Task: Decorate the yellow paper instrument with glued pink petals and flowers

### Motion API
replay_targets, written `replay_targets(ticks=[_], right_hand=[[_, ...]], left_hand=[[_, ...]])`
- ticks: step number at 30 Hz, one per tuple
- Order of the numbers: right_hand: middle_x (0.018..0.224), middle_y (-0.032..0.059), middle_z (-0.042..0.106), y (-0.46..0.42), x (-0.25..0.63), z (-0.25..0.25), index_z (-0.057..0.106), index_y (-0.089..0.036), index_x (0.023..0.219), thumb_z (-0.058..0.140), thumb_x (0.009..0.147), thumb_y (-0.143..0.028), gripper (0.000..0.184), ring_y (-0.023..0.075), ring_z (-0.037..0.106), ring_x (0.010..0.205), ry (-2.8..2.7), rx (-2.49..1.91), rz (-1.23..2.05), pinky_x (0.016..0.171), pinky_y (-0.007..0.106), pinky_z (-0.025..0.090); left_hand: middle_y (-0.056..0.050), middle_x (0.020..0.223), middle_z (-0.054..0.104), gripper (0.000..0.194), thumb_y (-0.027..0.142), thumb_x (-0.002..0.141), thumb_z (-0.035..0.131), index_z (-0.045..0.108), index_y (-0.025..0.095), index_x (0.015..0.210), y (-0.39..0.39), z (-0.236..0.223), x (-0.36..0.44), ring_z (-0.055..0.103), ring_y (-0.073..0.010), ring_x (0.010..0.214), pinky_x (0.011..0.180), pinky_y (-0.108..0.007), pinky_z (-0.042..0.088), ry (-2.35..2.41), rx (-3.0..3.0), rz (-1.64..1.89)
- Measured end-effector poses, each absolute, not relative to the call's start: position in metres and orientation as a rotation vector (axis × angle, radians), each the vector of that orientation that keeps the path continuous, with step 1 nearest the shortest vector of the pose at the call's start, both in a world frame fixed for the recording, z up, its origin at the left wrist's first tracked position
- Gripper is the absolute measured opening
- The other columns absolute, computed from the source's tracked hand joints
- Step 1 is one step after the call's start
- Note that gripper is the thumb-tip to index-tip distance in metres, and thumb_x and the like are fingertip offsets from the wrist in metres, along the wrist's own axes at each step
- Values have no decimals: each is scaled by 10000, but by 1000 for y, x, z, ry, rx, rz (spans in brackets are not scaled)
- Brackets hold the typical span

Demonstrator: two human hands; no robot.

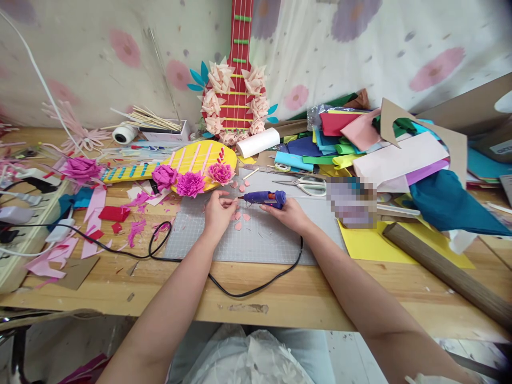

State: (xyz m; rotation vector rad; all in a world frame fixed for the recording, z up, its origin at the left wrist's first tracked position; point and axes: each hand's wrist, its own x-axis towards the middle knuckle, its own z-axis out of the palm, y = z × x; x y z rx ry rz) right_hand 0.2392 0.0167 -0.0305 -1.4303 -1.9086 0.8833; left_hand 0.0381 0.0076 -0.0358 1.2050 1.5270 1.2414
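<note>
My right hand (290, 215) is wrapped round a blue hot glue gun (266, 198), whose nozzle points left. At the nozzle's tip, the fingers of my left hand (218, 210) are pinched together; what they hold is too small to make out. Several small pink paper petals (238, 226) lie on the grey cutting mat (280, 248) around the nozzle. Just behind my left hand rests a yellow paper guitar (224, 154) with magenta paper flowers (190, 184) along its near edge.
A red paper guitar (236, 101) with pale flowers leans at the back. Scissors (308, 185) lie on the mat's far right, near heaped coloured paper (340, 125). The black cord (248, 293) loops towards a power strip (24, 250). A brown roll (440, 269) lies right.
</note>
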Motion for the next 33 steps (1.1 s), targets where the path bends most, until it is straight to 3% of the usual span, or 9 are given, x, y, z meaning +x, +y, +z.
replay_targets(ticks=[7,16,20,23,27,33], right_hand=[[752,19,669,17,239,-30,677,-181,916,575,726,-543,421,180,600,728,-1891,-1379,909,697,300,469],[428,-37,440,20,242,-24,576,-177,605,567,691,-585,417,78,375,403,-1435,-1374,1063,437,236,321],[432,-37,438,27,249,-25,620,-170,661,556,695,-584,420,82,370,407,-1269,-1493,899,444,241,318],[485,-6,510,38,253,-28,651,-157,707,573,670,-590,442,120,457,473,-1274,-1640,721,504,265,367],[659,73,638,54,255,-33,667,-135,764,563,661,-615,501,221,589,658,-1404,-1784,551,609,318,417],[787,118,672,62,250,-35,653,-154,831,514,708,-616,498,270,616,738,-1615,-1893,480,621,342,426]], left_hand=[[-40,763,668,353,279,676,671,444,185,929,6,-34,39,673,-184,699,451,-211,484,1521,1206,1229],[-43,775,665,315,326,675,664,507,184,907,8,-40,37,665,-173,701,454,-207,479,1498,1216,1238],[-28,727,645,216,303,672,660,544,170,796,8,-39,38,655,-152,670,495,-210,489,1445,1210,1289],[-18,692,629,162,286,671,652,561,164,726,7,-37,39,651,-148,679,526,-217,501,1414,1191,1334],[-21,683,631,147,275,663,649,564,161,702,5,-35,40,657,-159,721,564,-233,511,1378,1124,1366],[-37,740,664,179,300,664,654,554,166,726,5,-33,37,660,-163,749,601,-248,508,1305,1111,1472]])
